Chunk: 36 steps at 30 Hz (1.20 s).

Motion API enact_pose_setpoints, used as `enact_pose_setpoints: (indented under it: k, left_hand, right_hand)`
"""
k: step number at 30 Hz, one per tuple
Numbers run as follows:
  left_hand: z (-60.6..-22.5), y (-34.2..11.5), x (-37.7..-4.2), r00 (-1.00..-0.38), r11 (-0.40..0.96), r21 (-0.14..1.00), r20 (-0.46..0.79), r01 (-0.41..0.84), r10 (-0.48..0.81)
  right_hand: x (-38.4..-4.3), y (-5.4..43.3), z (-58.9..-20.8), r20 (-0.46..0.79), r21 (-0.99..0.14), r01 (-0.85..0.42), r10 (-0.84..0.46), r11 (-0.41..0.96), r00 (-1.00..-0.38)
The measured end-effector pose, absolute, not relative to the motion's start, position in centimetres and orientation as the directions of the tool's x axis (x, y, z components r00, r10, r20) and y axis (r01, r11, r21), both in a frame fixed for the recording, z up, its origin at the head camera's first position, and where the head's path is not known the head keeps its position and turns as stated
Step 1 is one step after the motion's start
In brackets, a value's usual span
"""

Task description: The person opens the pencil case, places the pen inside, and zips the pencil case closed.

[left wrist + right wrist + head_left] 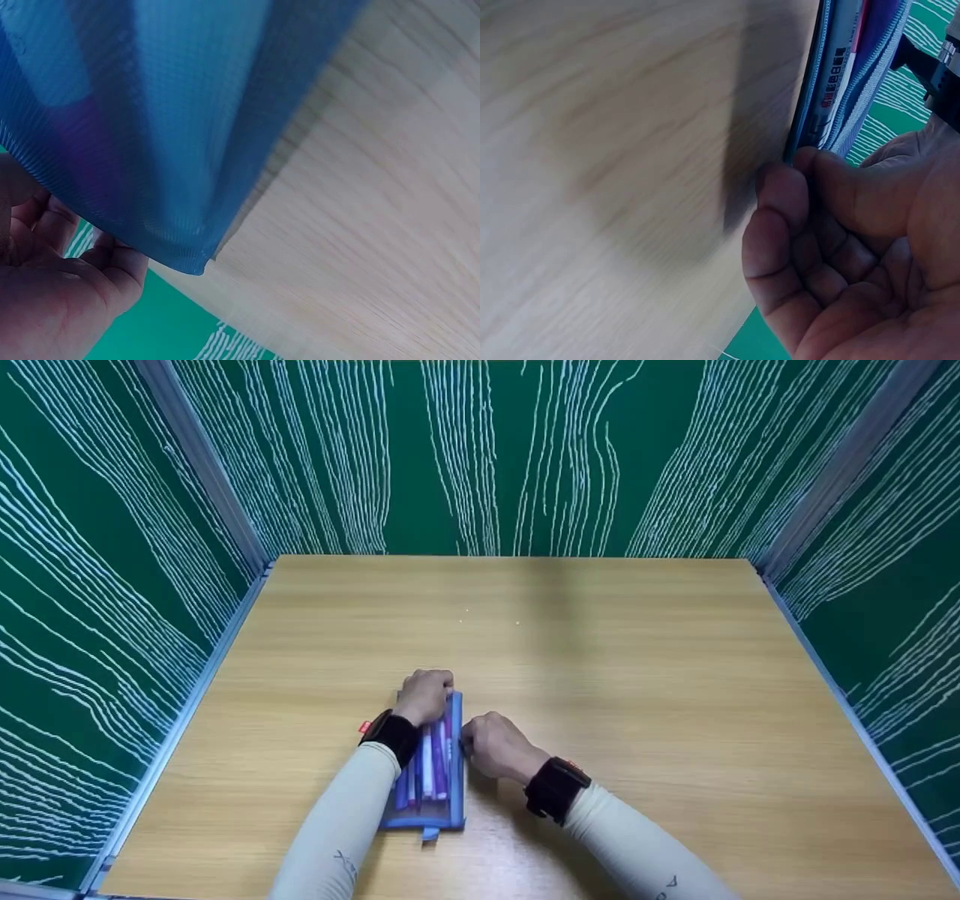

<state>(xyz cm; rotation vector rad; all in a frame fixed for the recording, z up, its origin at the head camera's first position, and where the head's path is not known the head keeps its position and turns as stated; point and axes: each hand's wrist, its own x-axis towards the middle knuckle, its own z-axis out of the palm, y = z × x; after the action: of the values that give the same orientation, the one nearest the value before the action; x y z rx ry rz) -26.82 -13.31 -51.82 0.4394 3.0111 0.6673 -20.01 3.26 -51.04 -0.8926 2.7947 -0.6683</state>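
A blue mesh zip pencil case point(457, 780) stands lengthwise in front of me, with several purple and white pens point(439, 765) showing through its mesh. At its far end my left hand point(425, 695) grips the edge; the left wrist view has the fingers point(124, 262) curled at the rim of the mesh. My right hand point(499, 746) is at the case's right side, thumb and forefinger pinching the zipper point(862, 94). Above that pinch the zipper's two edges stand apart, and a printed pen point(838, 71) shows between them. The zipper slider is hidden by the fingers.
A light wooden tabletop point(660, 675) lies under the case. Green panels point(517, 457) with white wavy lines close it in at the back and both sides. A small blue tab point(430, 834) sticks out from the case's near end.
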Motion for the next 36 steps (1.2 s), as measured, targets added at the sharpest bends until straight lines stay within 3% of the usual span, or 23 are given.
enact_pose_setpoints:
  k: [25, 33, 36]
  left_hand:
    - [-51.8, -13.2, -26.8, -0.967, 0.874, 0.427, -0.002, 0.231, 0.256]
    - [-51.6, -13.1, -26.8, -0.968, 0.875, 0.427, -0.001, 0.228, 0.252]
    - [-51.6, -13.1, -26.8, -0.966, 0.874, 0.424, 0.007, 0.236, 0.257]
  right_hand:
    - [-19.3, 3.8, -50.8, -0.084, -0.496, -0.497, -0.609, 0.712, -0.789]
    - [-19.0, 4.1, -50.7, 0.017, -0.495, -0.581, -0.662, 0.646, -0.749]
    - [-19.0, 4.2, -50.6, -0.009, -0.502, -0.565, -0.657, 0.655, -0.754]
